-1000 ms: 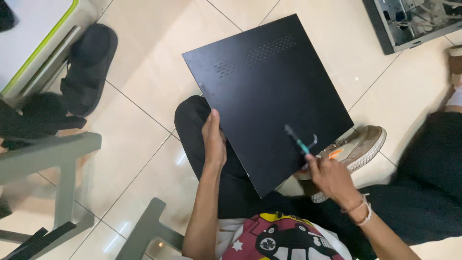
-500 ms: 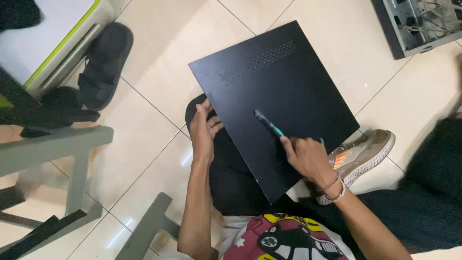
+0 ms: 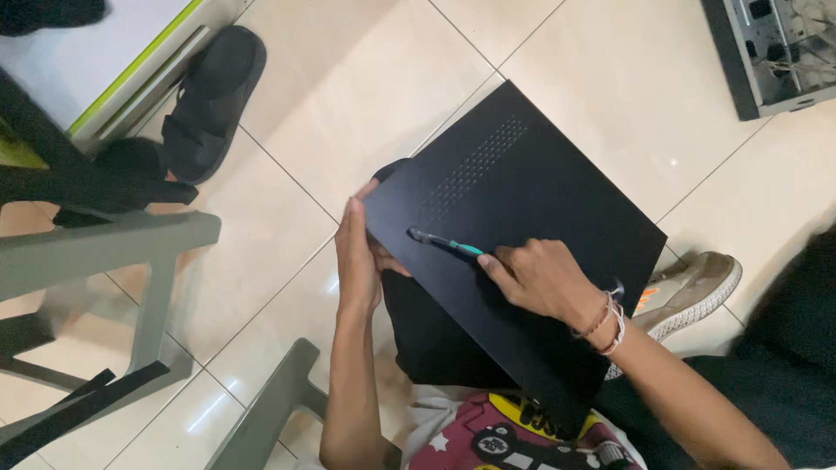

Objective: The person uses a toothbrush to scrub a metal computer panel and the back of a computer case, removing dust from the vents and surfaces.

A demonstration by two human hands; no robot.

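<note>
While left hand (image 3: 359, 252) fingers grip the black panel (image 3: 522, 235) edge, right hand (image 3: 540, 278) fingers pinching brush (image 3: 444, 243) on it.

You've got no packages, labels, signs or screens in front of you right now. Nothing boxed or wrapped sits on the floor tiles, no sticker or tag shows on any surface you're looking down at, and no display is lit or dark anywhere in your view.
</note>
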